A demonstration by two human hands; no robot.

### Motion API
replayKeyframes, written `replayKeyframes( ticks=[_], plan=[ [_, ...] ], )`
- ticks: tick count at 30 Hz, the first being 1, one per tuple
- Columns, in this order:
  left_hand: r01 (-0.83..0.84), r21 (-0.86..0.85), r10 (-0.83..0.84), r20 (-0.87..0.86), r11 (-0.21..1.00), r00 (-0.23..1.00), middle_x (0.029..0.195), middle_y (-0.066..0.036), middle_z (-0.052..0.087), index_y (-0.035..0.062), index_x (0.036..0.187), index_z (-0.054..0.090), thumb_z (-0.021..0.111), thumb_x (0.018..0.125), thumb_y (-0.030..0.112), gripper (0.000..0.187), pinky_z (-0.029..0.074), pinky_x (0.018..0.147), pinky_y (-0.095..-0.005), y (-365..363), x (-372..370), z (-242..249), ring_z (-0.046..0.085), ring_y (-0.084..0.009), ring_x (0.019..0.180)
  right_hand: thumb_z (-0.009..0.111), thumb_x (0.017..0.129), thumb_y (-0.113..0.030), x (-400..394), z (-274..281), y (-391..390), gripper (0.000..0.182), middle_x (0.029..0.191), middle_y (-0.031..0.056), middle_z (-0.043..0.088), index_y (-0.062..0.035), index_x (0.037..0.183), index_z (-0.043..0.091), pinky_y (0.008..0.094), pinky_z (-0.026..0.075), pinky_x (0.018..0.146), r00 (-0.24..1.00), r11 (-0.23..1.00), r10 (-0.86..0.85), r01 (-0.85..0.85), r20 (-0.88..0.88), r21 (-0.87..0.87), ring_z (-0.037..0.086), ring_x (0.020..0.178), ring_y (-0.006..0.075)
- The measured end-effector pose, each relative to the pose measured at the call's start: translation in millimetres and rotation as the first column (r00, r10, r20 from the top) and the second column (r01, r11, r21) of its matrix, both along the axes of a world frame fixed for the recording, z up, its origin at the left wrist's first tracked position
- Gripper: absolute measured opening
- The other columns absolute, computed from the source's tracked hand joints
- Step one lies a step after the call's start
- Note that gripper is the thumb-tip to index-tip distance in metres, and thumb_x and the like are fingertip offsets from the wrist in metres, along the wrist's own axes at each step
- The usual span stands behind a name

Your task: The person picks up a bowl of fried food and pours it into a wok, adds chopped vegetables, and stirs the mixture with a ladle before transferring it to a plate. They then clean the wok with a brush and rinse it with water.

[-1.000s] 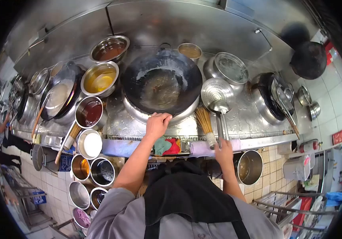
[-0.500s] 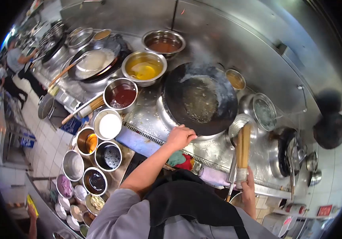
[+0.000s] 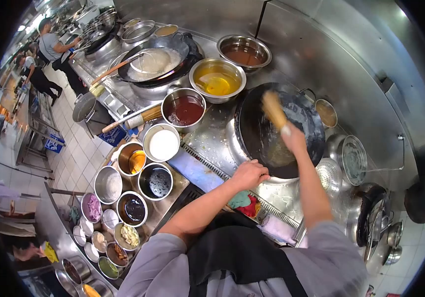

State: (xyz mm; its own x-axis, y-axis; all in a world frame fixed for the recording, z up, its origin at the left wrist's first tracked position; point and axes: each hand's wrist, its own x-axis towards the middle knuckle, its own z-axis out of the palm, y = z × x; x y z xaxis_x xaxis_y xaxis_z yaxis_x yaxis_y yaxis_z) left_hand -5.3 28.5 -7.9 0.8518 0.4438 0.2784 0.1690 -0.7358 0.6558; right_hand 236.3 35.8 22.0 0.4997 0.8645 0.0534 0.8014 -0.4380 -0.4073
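Observation:
A black wok [image 3: 254, 143] sits on the stove with a little cloudy liquid in its bottom. My left hand [image 3: 251, 174] is closed on its near rim. Inside the wok, my right hand [image 3: 293, 138] grips a bamboo wok brush [image 3: 274, 110], whose bristle end is blurred by motion and points toward the far side. A perforated ladle [image 3: 329, 174] lies just right of the wok. Behind and to the left stands a steel bowl of yellow oil [image 3: 217, 80].
Pots of sauces and white powder [image 3: 161, 145] stand at the left, with small bowls of chopped ingredients below. A second wok [image 3: 133, 74] holds pale liquid at the back left. Several people [image 3: 51, 47] stand in the far aisle. Another brush [image 3: 145, 117] lies by the red sauce pot [image 3: 184, 108].
My right hand has brought the bamboo brush from the lower right up into the wok. The smoke over the wok has thinned, and the camera view has shifted. My left hand stays at the rim.

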Motion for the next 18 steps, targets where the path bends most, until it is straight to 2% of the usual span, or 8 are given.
replayKeyframes(
  ticks=[1, 6, 7, 9, 11, 14, 17, 18],
  plan=[
    [0.008, -0.004, -0.008, -0.011, 1.0, 1.0, 0.073, -0.004, 0.062, 0.0113, 0.079, 0.065, 0.061, 0.082, 0.031, 0.021, 0.046, 0.07, -0.0396, -1, 1, 0, 0.056, -0.0251, 0.08, 0.063, 0.076, -0.025, -6, 0, 21, 0.047, 0.102, 0.0218, 0.062, -0.0127, 0.121, 0.054, 0.045, 0.048, 0.079, 0.983, 0.983, -0.167, 0.172, -0.074, 0.068, 0.06, 0.093, 0.0388],
    [0.002, 0.001, -0.002, 0.004, 1.0, 1.0, 0.073, -0.004, 0.062, 0.0122, 0.081, 0.065, 0.062, 0.081, 0.032, 0.02, 0.046, 0.071, -0.0399, 1, 0, 0, 0.056, -0.0248, 0.08, 0.061, 0.078, -0.024, -53, -9, -55, 0.049, 0.104, 0.0251, 0.06, -0.0125, 0.124, 0.053, 0.0424, 0.046, 0.085, 0.977, 0.98, 0.183, -0.172, -0.108, 0.099, 0.057, 0.097, 0.0406],
    [0.012, -0.022, -0.012, 0.001, 1.0, 1.0, 0.073, -0.004, 0.062, 0.0125, 0.081, 0.065, 0.062, 0.081, 0.032, 0.02, 0.046, 0.072, -0.0399, 3, 0, -1, 0.056, -0.0247, 0.08, 0.064, 0.076, -0.028, -54, 19, -76, 0.051, 0.103, 0.0244, 0.061, -0.0152, 0.124, 0.054, 0.0422, 0.047, 0.085, 0.987, 0.976, 0.079, -0.106, -0.143, -0.192, 0.058, 0.097, 0.0394],
    [0.01, -0.017, -0.01, -0.005, 1.0, 1.0, 0.073, -0.004, 0.062, 0.0124, 0.081, 0.065, 0.061, 0.082, 0.033, 0.021, 0.046, 0.072, -0.0397, 3, 0, 1, 0.057, -0.0248, 0.08, 0.067, 0.073, -0.034, 11, 11, -108, 0.051, 0.099, 0.0206, 0.064, -0.0238, 0.122, 0.057, 0.0402, 0.048, 0.084, 0.975, 0.949, 0.22, -0.22, -0.026, -0.227, 0.062, 0.094, 0.0341],
    [0.015, -0.043, -0.014, 0.031, 0.999, 0.999, 0.074, -0.004, 0.062, 0.011, 0.079, 0.065, 0.062, 0.082, 0.032, 0.022, 0.046, 0.071, -0.0395, 3, 0, -1, 0.057, -0.0255, 0.078, 0.066, 0.073, -0.032, 33, 67, -81, 0.044, 0.099, 0.0154, 0.06, -0.0231, 0.116, 0.061, 0.0431, 0.049, 0.079, 0.965, 0.87, 0.172, -0.055, 0.197, -0.49, 0.061, 0.092, 0.0338],
    [0.016, -0.034, -0.013, 0.075, 0.999, 0.997, 0.07, -0.005, 0.06, 0.0093, 0.075, 0.064, 0.062, 0.081, 0.032, 0.024, 0.046, 0.07, -0.0395, 6, 1, -3, 0.056, -0.026, 0.075, 0.06, 0.077, -0.028, 55, 48, -15, 0.029, 0.103, 0.017, 0.059, -0.0136, 0.102, 0.064, 0.0449, 0.049, 0.08, 0.972, 0.955, 0.008, 0.063, 0.235, -0.291, 0.059, 0.095, 0.0347],
    [-0.049, 0.059, 0.043, 0.096, 0.997, 0.994, 0.065, -0.006, 0.057, 0.0081, 0.069, 0.061, 0.063, 0.079, 0.032, 0.026, 0.046, 0.068, -0.039, 1, 1, -3, 0.056, -0.0259, 0.072, 0.059, 0.078, -0.029, -11, 39, -5, 0.033, 0.103, 0.0174, 0.059, -0.0111, 0.105, 0.062, 0.0456, 0.048, 0.081, 0.961, 0.948, -0.186, 0.23, 0.206, -0.221, 0.059, 0.096, 0.0366],
    [-0.05, 0.085, 0.039, 0.13, 0.995, 0.991, 0.062, -0.006, 0.055, 0.0078, 0.066, 0.059, 0.064, 0.078, 0.031, 0.027, 0.046, 0.065, -0.0382, 0, 3, -3, 0.056, -0.0257, 0.069, 0.058, 0.079, -0.029, -5, 5, -19, 0.032, 0.103, 0.0177, 0.059, -0.0115, 0.106, 0.061, 0.0452, 0.048, 0.082, 0.973, 0.975, -0.081, 0.123, 0.218, -0.185, 0.059, 0.096, 0.037]
  ],
)
